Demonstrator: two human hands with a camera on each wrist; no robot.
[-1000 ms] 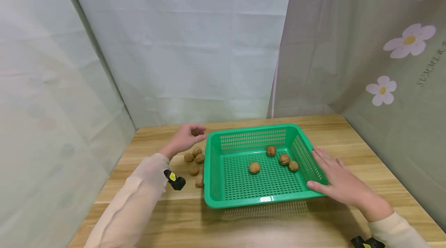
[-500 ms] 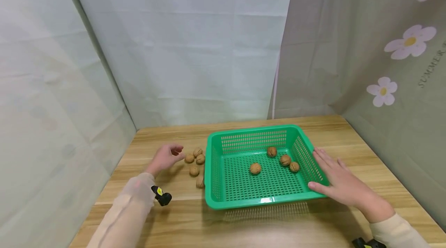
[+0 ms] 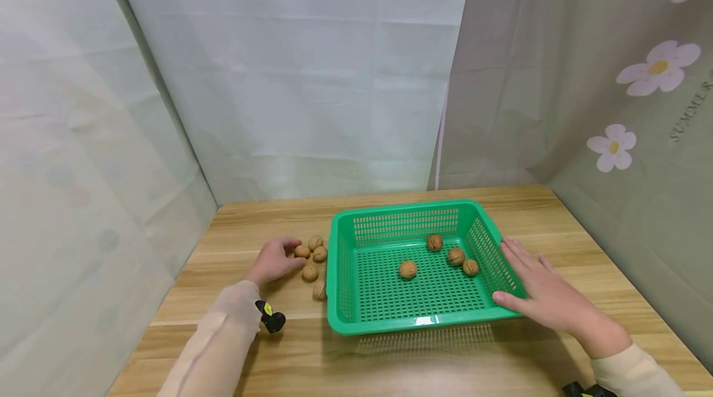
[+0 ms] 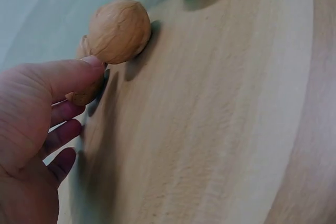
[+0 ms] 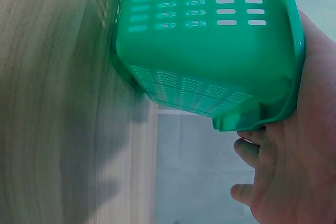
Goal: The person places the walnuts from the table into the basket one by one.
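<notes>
My left hand (image 3: 275, 259) has its thumb and fingers around a walnut (image 3: 302, 251) on the wooden table. In the left wrist view that walnut (image 4: 86, 94) is partly hidden behind the thumb; a second walnut (image 4: 119, 31) lies just beyond the thumb tip. Several more walnuts, one at the near end (image 3: 319, 291), lie between this hand and a green plastic basket (image 3: 423, 321). Inside the basket are several walnuts, one apart from the others (image 3: 408, 269). My right hand (image 3: 543, 288) rests on the basket's right rim, fingers straight and thumb towards the near corner.
The wooden table (image 3: 278, 360) reaches back to a pale curtain (image 3: 334, 106). Fabric walls stand close on both sides, the right one (image 3: 640, 199) printed with flowers. The basket's raised rim stands between the loose walnuts and those inside.
My left hand drew back left and down from beside the basket's rim, then moved right to the leftmost loose walnut. My right hand and the basket stay in place.
</notes>
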